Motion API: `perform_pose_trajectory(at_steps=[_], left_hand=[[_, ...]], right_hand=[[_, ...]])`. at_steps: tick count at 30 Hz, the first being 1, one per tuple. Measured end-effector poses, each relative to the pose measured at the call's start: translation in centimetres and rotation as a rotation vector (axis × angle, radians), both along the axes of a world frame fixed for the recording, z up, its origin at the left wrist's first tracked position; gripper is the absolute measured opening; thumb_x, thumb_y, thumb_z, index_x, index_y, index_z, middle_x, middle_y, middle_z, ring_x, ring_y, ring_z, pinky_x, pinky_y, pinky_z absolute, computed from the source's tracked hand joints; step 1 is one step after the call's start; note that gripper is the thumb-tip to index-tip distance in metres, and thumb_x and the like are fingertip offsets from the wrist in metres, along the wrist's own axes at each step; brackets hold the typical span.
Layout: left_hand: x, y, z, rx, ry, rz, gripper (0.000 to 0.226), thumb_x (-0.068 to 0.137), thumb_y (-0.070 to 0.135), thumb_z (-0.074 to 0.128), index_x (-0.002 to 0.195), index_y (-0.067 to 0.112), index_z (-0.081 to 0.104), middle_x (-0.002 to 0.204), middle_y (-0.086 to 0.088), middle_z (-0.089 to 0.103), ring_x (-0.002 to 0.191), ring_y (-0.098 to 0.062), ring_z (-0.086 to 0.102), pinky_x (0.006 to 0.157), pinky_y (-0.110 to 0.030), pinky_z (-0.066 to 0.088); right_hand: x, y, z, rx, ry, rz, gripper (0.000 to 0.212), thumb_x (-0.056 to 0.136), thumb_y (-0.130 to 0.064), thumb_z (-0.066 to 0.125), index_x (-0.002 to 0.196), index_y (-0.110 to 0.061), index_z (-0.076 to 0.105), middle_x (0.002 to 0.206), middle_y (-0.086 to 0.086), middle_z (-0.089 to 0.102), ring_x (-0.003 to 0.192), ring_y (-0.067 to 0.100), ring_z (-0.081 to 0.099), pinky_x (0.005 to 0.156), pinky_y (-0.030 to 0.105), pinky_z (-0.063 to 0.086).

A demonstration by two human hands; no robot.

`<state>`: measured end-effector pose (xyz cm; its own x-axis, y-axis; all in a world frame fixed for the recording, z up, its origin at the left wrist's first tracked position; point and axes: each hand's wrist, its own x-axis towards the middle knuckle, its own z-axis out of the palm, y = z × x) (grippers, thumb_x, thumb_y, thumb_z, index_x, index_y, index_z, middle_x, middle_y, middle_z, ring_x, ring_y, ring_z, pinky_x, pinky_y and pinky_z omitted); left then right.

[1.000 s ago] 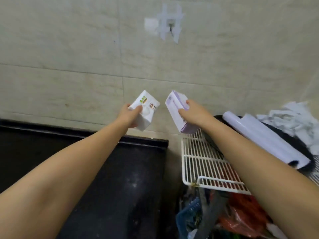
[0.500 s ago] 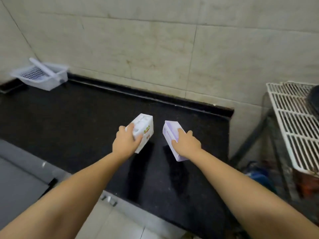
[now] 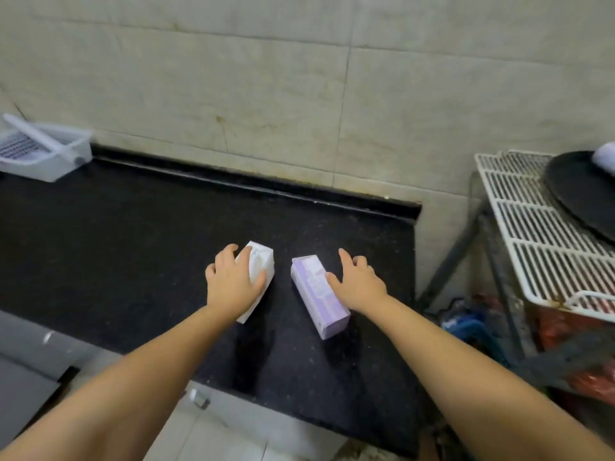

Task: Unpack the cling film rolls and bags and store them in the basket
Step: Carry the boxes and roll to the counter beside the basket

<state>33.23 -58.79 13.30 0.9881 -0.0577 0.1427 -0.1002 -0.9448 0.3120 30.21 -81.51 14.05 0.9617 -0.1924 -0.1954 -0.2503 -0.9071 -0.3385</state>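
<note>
Two small cartons lie on the black countertop (image 3: 133,247). The white box (image 3: 263,261) is on the left, and my left hand (image 3: 233,281) lies over it with thumb and fingers wrapped around its sides. The purple box (image 3: 316,294) lies flat on the right. My right hand (image 3: 357,281) sits just to its right with fingers spread; only the thumb touches the box. A white plastic basket (image 3: 78,151) stands at the far left against the wall, with a long white roll (image 3: 33,133) resting in it.
A white wire rack (image 3: 525,227) stands right of the counter, carrying a round black tray (image 3: 582,197) with a white roll end (image 3: 605,154) on it. Red and blue items sit under the rack. The tiled wall runs behind the counter.
Both hands carried the boxes from near the rack over to the countertop and lowered them. The boxes now lie on the counter, and my right hand has opened off the purple box.
</note>
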Motion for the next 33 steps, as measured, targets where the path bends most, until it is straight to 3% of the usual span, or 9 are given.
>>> perform_pose_trajectory(at_steps=[4, 8, 11, 14, 16, 21, 27, 30, 33], left_hand=[[2.3, -7.9, 5.8, -0.113, -0.093, -0.24, 0.047, 0.092, 0.031, 0.049, 0.134, 0.011, 0.044, 0.134, -0.013, 0.046, 0.123, -0.031, 0.042, 0.099, -0.045, 0.037], [2.1, -18.7, 11.8, -0.22, -0.204, -0.526, 0.036, 0.092, 0.024, 0.05, 0.125, 0.009, 0.053, 0.119, -0.014, 0.056, 0.113, -0.032, 0.051, 0.093, -0.042, 0.044], [0.1, -26.9, 15.3, -0.287, -0.223, -0.715, 0.032, 0.091, 0.021, 0.05, 0.121, 0.01, 0.056, 0.114, -0.014, 0.058, 0.108, -0.03, 0.053, 0.092, -0.041, 0.044], [-2.9, -34.2, 17.2, -0.272, -0.27, -0.881, 0.028, 0.09, 0.019, 0.05, 0.114, 0.008, 0.06, 0.109, -0.017, 0.059, 0.105, -0.032, 0.054, 0.091, -0.042, 0.044], [-4.9, -38.4, 17.5, -0.222, -0.264, -0.955, 0.027, 0.09, 0.022, 0.048, 0.111, 0.011, 0.061, 0.108, -0.014, 0.06, 0.104, -0.03, 0.054, 0.09, -0.044, 0.045], [-8.1, -46.4, 16.1, 0.034, -0.137, -1.007, 0.034, 0.092, 0.038, 0.041, 0.116, 0.019, 0.056, 0.115, -0.009, 0.053, 0.108, -0.027, 0.049, 0.09, -0.044, 0.042], [-7.5, -50.1, 13.5, 0.014, -0.071, -0.928, 0.034, 0.09, 0.045, 0.039, 0.115, 0.027, 0.054, 0.116, -0.005, 0.049, 0.111, -0.024, 0.045, 0.092, -0.043, 0.037], [-6.9, -50.2, 12.7, 0.012, -0.126, -0.941, 0.033, 0.09, 0.043, 0.036, 0.116, 0.028, 0.052, 0.117, -0.003, 0.049, 0.111, -0.022, 0.045, 0.091, -0.04, 0.037], [-7.0, -50.3, 12.3, 0.018, -0.159, -0.942, 0.033, 0.091, 0.04, 0.034, 0.117, 0.028, 0.05, 0.119, -0.003, 0.049, 0.111, -0.022, 0.044, 0.091, -0.038, 0.037]], right_hand=[[-0.1, -5.4, 8.2, -0.034, -0.204, -0.041, 0.051, 0.095, -0.038, 0.039, 0.14, -0.016, 0.033, 0.14, 0.016, 0.039, 0.121, 0.036, 0.047, 0.091, 0.045, 0.045], [-1.9, -13.3, 17.1, -0.148, -0.413, -0.085, 0.033, 0.092, -0.023, 0.04, 0.107, -0.006, 0.064, 0.113, 0.021, 0.062, 0.102, 0.038, 0.059, 0.083, 0.04, 0.051], [-4.5, -20.3, 21.6, -0.237, -0.465, -0.167, 0.029, 0.091, -0.019, 0.039, 0.086, -0.005, 0.064, 0.096, 0.02, 0.067, 0.089, 0.037, 0.062, 0.066, 0.033, 0.043], [-7.7, -27.2, 22.3, -0.388, -0.432, -0.281, 0.028, 0.09, -0.017, 0.041, 0.103, -0.009, 0.064, 0.111, 0.016, 0.065, 0.1, 0.034, 0.059, 0.074, 0.036, 0.045], [-10.0, -31.2, 20.8, -0.487, -0.365, -0.344, 0.032, 0.09, -0.02, 0.045, 0.121, -0.015, 0.053, 0.125, 0.013, 0.055, 0.112, 0.034, 0.051, 0.084, 0.041, 0.042], [-13.5, -39.1, 15.9, -0.606, -0.134, -0.415, 0.065, 0.088, -0.04, 0.05, 0.143, -0.026, 0.019, 0.148, 0.013, 0.026, 0.136, 0.032, 0.023, 0.109, 0.061, 0.017], [-14.0, -45.3, 15.5, -0.468, -0.038, -0.552, 0.084, 0.08, -0.062, 0.048, 0.146, -0.033, 0.006, 0.153, 0.015, 0.018, 0.135, 0.042, 0.025, 0.102, 0.06, 0.029], [-14.2, -47.4, 16.2, -0.293, -0.052, -0.573, 0.088, 0.077, -0.066, 0.047, 0.146, -0.027, 0.008, 0.145, 0.017, 0.036, 0.124, 0.039, 0.045, 0.091, 0.046, 0.042], [-14.3, -47.8, 16.4, -0.265, -0.091, -0.545, 0.085, 0.08, -0.062, 0.047, 0.145, -0.017, 0.015, 0.133, 0.016, 0.052, 0.112, 0.034, 0.056, 0.075, 0.037, 0.043]])
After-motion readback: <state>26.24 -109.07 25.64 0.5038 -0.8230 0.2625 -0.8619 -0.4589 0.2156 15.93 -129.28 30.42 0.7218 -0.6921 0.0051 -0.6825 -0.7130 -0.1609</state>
